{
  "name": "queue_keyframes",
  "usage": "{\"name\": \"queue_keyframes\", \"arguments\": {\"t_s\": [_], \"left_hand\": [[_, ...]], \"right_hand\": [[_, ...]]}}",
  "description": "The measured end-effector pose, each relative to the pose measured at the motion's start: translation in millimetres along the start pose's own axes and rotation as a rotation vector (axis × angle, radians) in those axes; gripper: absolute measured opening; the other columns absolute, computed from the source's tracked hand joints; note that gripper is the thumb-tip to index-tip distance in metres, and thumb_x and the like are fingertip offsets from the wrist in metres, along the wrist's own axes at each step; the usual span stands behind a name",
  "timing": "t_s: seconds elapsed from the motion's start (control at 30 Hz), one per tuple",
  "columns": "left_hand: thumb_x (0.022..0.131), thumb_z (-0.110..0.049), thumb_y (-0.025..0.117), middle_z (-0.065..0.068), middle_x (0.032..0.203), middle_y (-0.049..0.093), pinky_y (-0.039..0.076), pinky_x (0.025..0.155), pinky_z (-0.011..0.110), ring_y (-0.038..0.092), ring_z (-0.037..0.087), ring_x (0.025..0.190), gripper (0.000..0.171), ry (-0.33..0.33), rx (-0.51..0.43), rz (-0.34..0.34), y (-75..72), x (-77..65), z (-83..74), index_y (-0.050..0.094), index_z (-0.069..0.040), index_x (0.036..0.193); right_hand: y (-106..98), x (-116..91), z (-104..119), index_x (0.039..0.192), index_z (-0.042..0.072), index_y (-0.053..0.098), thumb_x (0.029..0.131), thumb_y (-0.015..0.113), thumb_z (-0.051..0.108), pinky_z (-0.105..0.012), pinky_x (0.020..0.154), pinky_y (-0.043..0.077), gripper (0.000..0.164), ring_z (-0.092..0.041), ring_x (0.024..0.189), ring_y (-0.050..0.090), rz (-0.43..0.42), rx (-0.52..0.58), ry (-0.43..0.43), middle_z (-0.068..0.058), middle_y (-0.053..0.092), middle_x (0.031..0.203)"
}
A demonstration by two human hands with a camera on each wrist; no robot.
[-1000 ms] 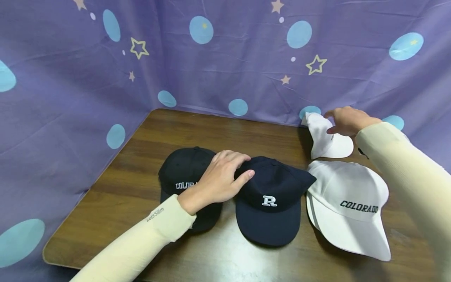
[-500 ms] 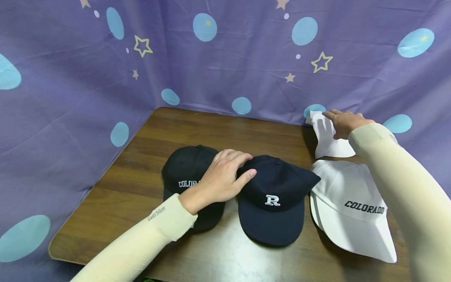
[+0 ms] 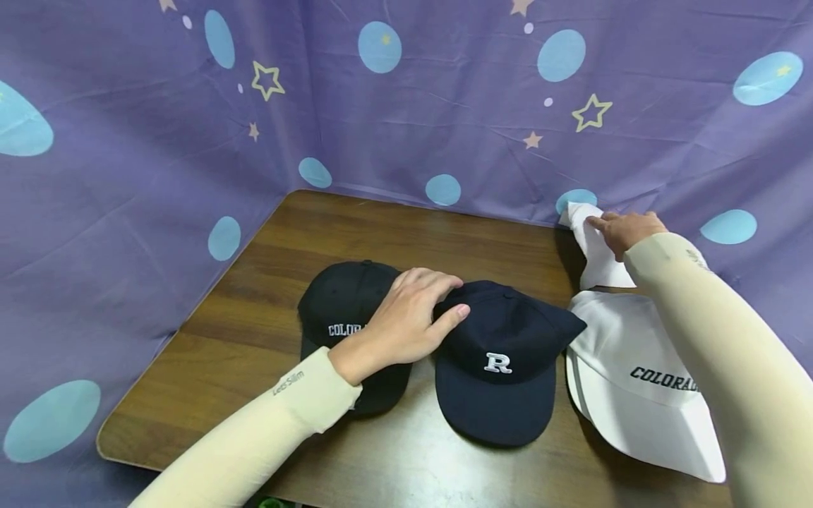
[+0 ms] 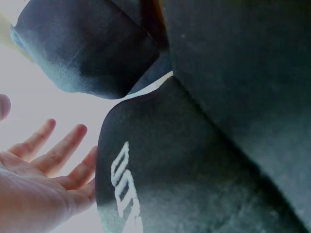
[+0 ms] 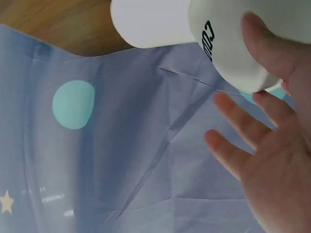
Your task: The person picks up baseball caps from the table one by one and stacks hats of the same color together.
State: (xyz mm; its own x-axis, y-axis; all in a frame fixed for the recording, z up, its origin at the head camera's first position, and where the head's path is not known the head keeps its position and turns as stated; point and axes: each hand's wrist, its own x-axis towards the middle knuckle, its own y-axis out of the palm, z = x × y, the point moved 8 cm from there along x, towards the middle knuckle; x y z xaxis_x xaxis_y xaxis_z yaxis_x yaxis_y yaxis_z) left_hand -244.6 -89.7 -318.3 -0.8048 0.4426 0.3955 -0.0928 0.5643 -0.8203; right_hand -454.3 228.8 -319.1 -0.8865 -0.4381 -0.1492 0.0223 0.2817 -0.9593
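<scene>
At the back right, my right hand [image 3: 633, 231] is at a white cap [image 3: 597, 247] that leans near the curtain. The right wrist view has the thumb [image 5: 257, 41] over the cap's near side and the other fingers [image 5: 243, 119] spread beside it; whether it presses the cloth I cannot tell. My left hand [image 3: 416, 321], fingers loosely bent and holding nothing, is over the right side of a black cap [image 3: 346, 296] with white lettering. Its fingertips reach the left edge of a navy cap [image 3: 502, 324] marked R; contact is unclear.
A larger white COLORADO cap [image 3: 635, 381] lies at the right, partly covered by my right sleeve. The caps stand on a wooden table [image 3: 209, 367] with a rounded left corner. A purple patterned curtain [image 3: 406, 106] hangs behind and at the left.
My right hand has lowered slightly onto the rear white cap, its fingers closer to it. The left hand keeps its place. The whole view has shifted slightly.
</scene>
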Motion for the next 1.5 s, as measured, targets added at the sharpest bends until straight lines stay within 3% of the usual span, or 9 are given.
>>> {"name": "queue_keyframes", "arguments": {"t_s": [0.13,0.3,0.47,0.63,0.8,0.9,1.17,1.5], "left_hand": [[0.105,-0.043,0.054,0.003,0.135,0.064,0.028,0.117,0.048,0.050,0.025,0.130,0.046,0.005,-0.002,0.001,0.3,2.0,-2.9,0.063,-0.010,0.135],[0.105,-0.042,0.054,0.002,0.135,0.064,0.027,0.118,0.048,0.050,0.024,0.130,0.045,-0.002,0.004,-0.002,-0.8,2.7,-3.2,0.063,-0.011,0.136],[0.105,-0.042,0.054,0.002,0.134,0.064,0.028,0.117,0.048,0.050,0.025,0.130,0.045,-0.002,0.000,-0.002,-0.8,1.9,-2.6,0.063,-0.010,0.135],[0.105,-0.042,0.053,0.002,0.134,0.064,0.027,0.117,0.048,0.050,0.024,0.130,0.044,0.003,0.001,-0.007,0.4,2.8,-2.7,0.063,-0.010,0.135],[0.105,-0.041,0.054,0.002,0.133,0.065,0.027,0.118,0.047,0.049,0.024,0.130,0.044,-0.005,-0.003,-0.002,1.7,3.1,-1.7,0.063,-0.010,0.136],[0.105,-0.041,0.054,0.002,0.132,0.065,0.026,0.118,0.048,0.049,0.024,0.130,0.044,-0.006,-0.004,-0.001,1.9,3.5,-1.6,0.063,-0.010,0.136],[0.104,-0.041,0.056,0.001,0.130,0.066,0.027,0.117,0.048,0.050,0.023,0.128,0.042,-0.005,0.008,-0.017,0.1,4.3,-1.9,0.063,-0.012,0.134],[0.105,-0.040,0.056,0.003,0.125,0.066,0.027,0.117,0.049,0.050,0.024,0.127,0.041,0.008,-0.016,-0.037,-3.2,5.8,-0.7,0.064,-0.011,0.133]], "right_hand": [[3.0,1.6,-3.0,0.118,0.008,0.056,0.072,0.077,-0.007,-0.063,0.067,0.051,0.053,-0.046,0.077,0.064,-0.066,-0.080,-0.029,-0.022,0.060,0.101],[6.7,2.9,-9.2,0.110,0.007,0.064,0.064,0.091,0.011,-0.060,0.073,0.049,0.054,-0.047,0.081,0.062,-0.062,-0.134,-0.040,-0.018,0.059,0.098],[9.6,-1.4,-10.4,0.094,0.008,0.068,0.064,0.091,0.021,-0.058,0.077,0.044,0.040,-0.042,0.085,0.062,-0.019,-0.148,-0.059,-0.015,0.059,0.090],[10.2,-11.4,-21.4,0.088,0.004,0.067,0.069,0.089,0.018,-0.062,0.073,0.045,0.032,-0.043,0.078,0.065,0.008,-0.046,0.022,-0.020,0.064,0.086],[10.7,-22.3,-33.0,0.074,0.004,0.061,0.073,0.083,0.006,-0.062,0.058,0.052,0.022,-0.038,0.064,0.063,0.019,0.068,0.054,-0.017,0.064,0.074],[8.4,-26.7,-40.9,0.073,0.004,0.060,0.075,0.079,0.002,-0.061,0.058,0.053,0.020,-0.039,0.064,0.063,-0.003,0.093,0.059,-0.017,0.063,0.073],[-8.8,-42.0,-67.7,0.077,-0.002,0.061,0.083,0.070,0.003,-0.065,0.062,0.051,0.012,-0.053,0.073,0.064,-0.077,0.106,0.141,-0.033,0.063,0.083],[-48.7,-83.6,-97.5,0.084,-0.012,0.063,0.087,0.068,0.008,-0.070,0.063,0.046,0.021,-0.066,0.079,0.057,-0.215,0.204,0.356,-0.046,0.057,0.091]]}}
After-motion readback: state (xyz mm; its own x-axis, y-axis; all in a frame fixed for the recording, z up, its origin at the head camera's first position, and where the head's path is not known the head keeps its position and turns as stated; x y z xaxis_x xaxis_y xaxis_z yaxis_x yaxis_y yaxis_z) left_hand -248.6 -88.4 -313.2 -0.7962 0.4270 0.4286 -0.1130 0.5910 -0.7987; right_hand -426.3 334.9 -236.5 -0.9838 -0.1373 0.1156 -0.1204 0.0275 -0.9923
